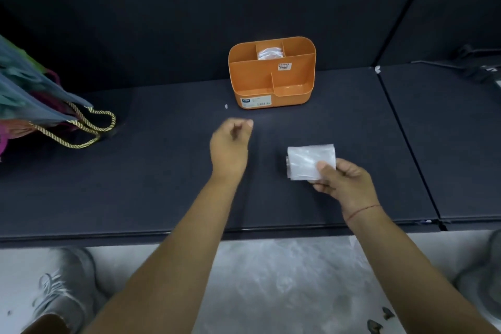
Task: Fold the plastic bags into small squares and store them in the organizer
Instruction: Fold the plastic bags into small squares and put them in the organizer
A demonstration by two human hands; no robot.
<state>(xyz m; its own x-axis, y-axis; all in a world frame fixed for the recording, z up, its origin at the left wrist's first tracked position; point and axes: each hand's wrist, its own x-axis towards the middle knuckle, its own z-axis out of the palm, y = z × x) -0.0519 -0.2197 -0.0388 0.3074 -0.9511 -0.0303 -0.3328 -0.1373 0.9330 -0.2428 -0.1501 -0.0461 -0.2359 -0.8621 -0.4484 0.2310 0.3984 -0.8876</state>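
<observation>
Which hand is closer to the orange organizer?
Left. The left hand is just in front of the orange organizer; the right hand is farther back, holding the folded plastic bag.

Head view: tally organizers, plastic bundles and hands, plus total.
Organizer: 1
Plastic bundles: 2, one in the right hand, one in the organizer's back middle slot
Hands: 2, counting the left hand
Total: 5

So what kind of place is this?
Probably a staged work booth, not a home: a dark table against dark wall panels, a rough grey floor, and an orange organizer with its store labels on.
</observation>
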